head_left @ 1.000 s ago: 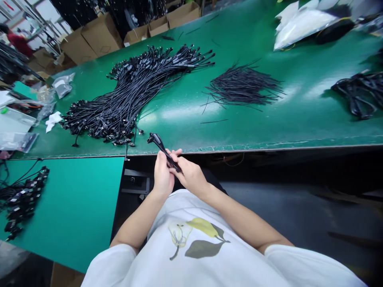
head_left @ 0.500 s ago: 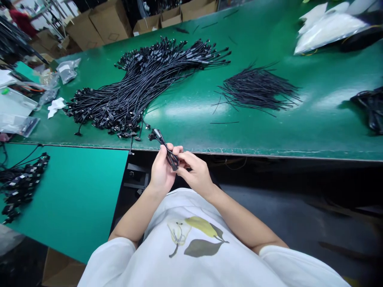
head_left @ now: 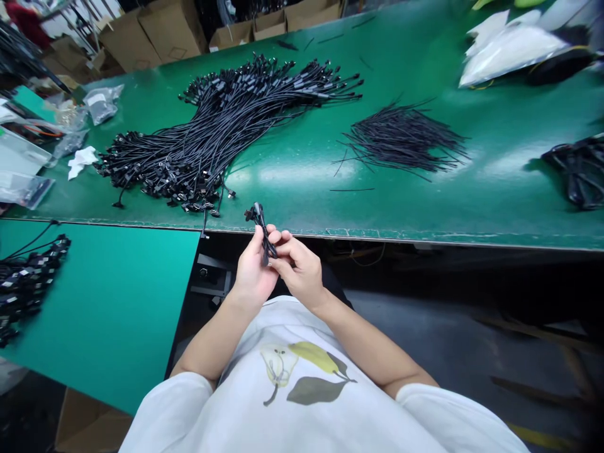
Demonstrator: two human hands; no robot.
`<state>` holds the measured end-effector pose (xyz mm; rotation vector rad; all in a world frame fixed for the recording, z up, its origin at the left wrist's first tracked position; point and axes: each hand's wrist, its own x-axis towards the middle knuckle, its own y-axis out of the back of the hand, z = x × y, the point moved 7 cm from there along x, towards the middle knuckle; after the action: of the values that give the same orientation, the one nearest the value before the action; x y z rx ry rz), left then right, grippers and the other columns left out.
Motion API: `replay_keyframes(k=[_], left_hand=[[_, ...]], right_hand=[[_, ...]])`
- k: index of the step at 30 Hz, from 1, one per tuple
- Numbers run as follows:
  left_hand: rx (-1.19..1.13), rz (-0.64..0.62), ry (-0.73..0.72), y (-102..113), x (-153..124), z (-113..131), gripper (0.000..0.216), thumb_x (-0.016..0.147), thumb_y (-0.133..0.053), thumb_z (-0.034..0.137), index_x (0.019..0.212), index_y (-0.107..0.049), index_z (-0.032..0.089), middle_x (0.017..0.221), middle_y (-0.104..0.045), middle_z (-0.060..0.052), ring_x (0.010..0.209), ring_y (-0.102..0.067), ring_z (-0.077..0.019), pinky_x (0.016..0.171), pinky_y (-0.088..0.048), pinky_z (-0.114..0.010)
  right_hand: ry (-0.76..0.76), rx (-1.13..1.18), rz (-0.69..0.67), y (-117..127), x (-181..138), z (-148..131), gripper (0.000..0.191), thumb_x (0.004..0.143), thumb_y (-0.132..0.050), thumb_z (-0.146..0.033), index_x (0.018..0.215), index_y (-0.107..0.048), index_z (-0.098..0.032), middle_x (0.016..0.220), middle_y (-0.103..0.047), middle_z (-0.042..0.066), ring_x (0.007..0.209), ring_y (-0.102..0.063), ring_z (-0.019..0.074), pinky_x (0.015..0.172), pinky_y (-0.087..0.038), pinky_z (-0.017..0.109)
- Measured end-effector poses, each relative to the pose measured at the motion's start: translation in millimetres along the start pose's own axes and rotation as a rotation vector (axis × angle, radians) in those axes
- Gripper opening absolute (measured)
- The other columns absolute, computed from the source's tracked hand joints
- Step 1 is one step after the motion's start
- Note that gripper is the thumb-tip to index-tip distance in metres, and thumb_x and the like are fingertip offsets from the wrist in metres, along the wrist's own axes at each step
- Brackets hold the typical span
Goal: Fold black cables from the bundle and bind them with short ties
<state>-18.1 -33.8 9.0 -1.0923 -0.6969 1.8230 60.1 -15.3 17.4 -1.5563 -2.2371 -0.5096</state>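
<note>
A folded black cable (head_left: pixel 265 236) with connectors at its upper end is held in front of my chest, just off the table's near edge. My left hand (head_left: pixel 253 269) is closed around it from the left. The fingers of my right hand (head_left: pixel 301 267) pinch at the cable's lower part from the right; whether they also hold a tie is too small to tell. Beyond my hands lies a big pile of black cables (head_left: pixel 221 129) with connectors at both ends. A heap of thin black ties (head_left: pixel 406 137) sits to the right of that pile.
The green table (head_left: pixel 292 207) runs across the view, with a lower green board (head_left: pixel 127 302) at left bearing more black cables (head_left: pixel 31 286). A coiled cable bundle (head_left: pixel 578 170) and a white plastic bag (head_left: pixel 512 53) lie at right. Cardboard boxes (head_left: pixel 172 31) stand behind.
The held cable has turned more upright and its connector end has shifted slightly right. Both hands still grip it, and the right fingers have moved slightly. The whole view has shifted a little.
</note>
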Motion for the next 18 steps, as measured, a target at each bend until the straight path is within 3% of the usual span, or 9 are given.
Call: replay_keyframes(k=[3, 6, 8, 10, 12, 14, 16, 18], left_hand=[[0.022, 0.011, -0.019, -1, -2, 2, 0.034, 0.101, -0.037, 0.032, 0.081, -0.059, 0.014, 0.061, -0.047, 0.004, 0.074, -0.063, -0.0099, 0.098, -0.048, -0.032], [0.116, -0.019, -0.084, -3, -4, 11, 0.03, 0.099, -0.042, 0.034, 0.08, -0.055, 0.016, 0.056, -0.038, 0.006, 0.063, -0.057, -0.0079, 0.092, -0.051, -0.031], [0.239, -0.034, -0.189, -2, -6, 23, 0.027, 0.096, -0.05, 0.04, 0.08, -0.051, 0.018, 0.057, -0.036, 0.008, 0.054, -0.049, -0.0059, 0.08, -0.054, -0.028], [0.388, -0.043, -0.255, 1, -6, 28, 0.031, 0.089, -0.059, 0.047, 0.081, -0.047, 0.02, 0.059, -0.037, 0.008, 0.048, -0.04, -0.0042, 0.058, -0.05, -0.019], [0.54, -0.073, -0.192, 6, -4, 16, 0.038, 0.083, -0.063, 0.054, 0.082, -0.045, 0.02, 0.059, -0.035, 0.009, 0.043, -0.03, -0.0031, 0.039, -0.032, -0.013], [0.694, -0.1, -0.059, 15, -1, -8, 0.044, 0.08, -0.062, 0.06, 0.08, -0.044, 0.02, 0.056, -0.03, 0.01, 0.04, -0.022, -0.0025, 0.035, -0.016, -0.012], [0.83, -0.11, 0.012, 23, 0, -30, 0.049, 0.079, -0.06, 0.065, 0.075, -0.042, 0.02, 0.054, -0.028, 0.01, 0.04, -0.02, -0.0024, 0.036, -0.013, -0.013], [0.906, -0.12, 0.048, 26, 0, -46, 0.053, 0.077, -0.06, 0.067, 0.069, -0.039, 0.019, 0.052, -0.026, 0.01, 0.04, -0.02, -0.0023, 0.036, -0.015, -0.015]], right_hand=[[-0.03, 0.035, -0.001, 0, -2, -2, 0.011, 0.084, -0.063, -0.024, 0.075, -0.059, -0.019, 0.081, -0.063, 0.001, 0.069, -0.056, 0.0115, 0.065, -0.046, 0.024], [-0.089, 0.071, -0.174, 3, 2, -1, 0.011, 0.085, -0.063, -0.025, 0.076, -0.061, -0.019, 0.077, -0.059, 0.001, 0.064, -0.052, 0.0107, 0.062, -0.045, 0.024], [-0.16, 0.08, -0.254, 15, 8, 5, 0.012, 0.086, -0.063, -0.03, 0.08, -0.064, -0.019, 0.075, -0.057, 0.0, 0.062, -0.051, 0.0106, 0.062, -0.046, 0.025], [-0.256, 0.115, -0.146, 38, 18, 15, 0.019, 0.089, -0.06, -0.039, 0.093, -0.065, -0.022, 0.083, -0.058, 0.002, 0.069, -0.056, 0.0117, 0.069, -0.049, 0.026], [-0.316, 0.248, -0.024, 52, 26, 23, 0.035, 0.088, -0.058, -0.051, 0.11, -0.059, -0.024, 0.101, -0.058, 0.005, 0.085, -0.061, 0.0144, 0.081, -0.051, 0.029], [-0.345, 0.431, -0.081, 44, 31, 24, 0.055, 0.08, -0.064, -0.059, 0.121, -0.05, -0.025, 0.111, -0.057, 0.008, 0.094, -0.062, 0.0166, 0.085, -0.052, 0.031], [-0.408, 0.589, -0.176, 27, 32, 24, 0.054, 0.077, -0.069, -0.057, 0.115, -0.05, -0.023, 0.096, -0.058, 0.004, 0.077, -0.063, 0.0134, 0.074, -0.053, 0.029], [-0.497, 0.717, -0.163, 19, 31, 28, 0.038, 0.083, -0.065, -0.052, 0.1, -0.049, -0.022, 0.074, -0.051, -0.005, 0.056, -0.055, 0.0073, 0.061, -0.05, 0.024]])
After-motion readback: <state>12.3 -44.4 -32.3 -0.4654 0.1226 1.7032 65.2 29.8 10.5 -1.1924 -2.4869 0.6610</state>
